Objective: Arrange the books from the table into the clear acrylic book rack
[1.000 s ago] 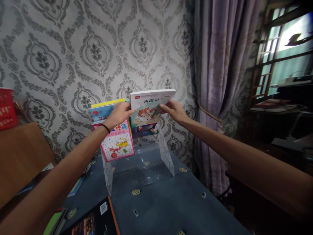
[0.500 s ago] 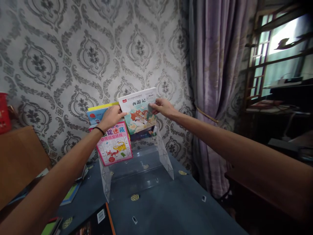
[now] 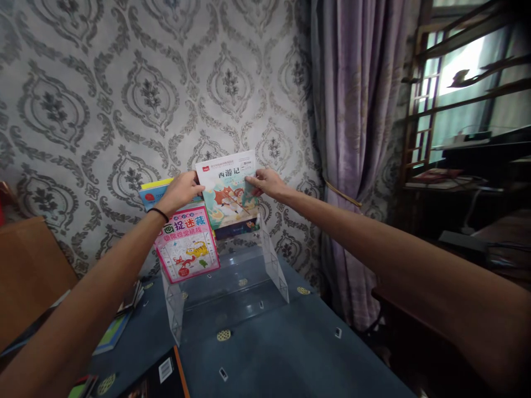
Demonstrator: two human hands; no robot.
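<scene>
Wallpaper (image 3: 151, 91) — right hand (image 3: 266, 183) on book (image 3: 227, 200)

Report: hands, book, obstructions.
Right hand pinching right edge of 西游记 book; left hand at its left edge. Book at upper right of clear rack. Pink-bordered book lower left, not blocking cover.

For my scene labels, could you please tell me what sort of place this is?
Likely a room in a home: damask wallpaper, a tied-back purple curtain and illustrated books on a clear rack.

The left hand (image 3: 181, 190) wears a thin black wristband (image 3: 159, 211).
</scene>
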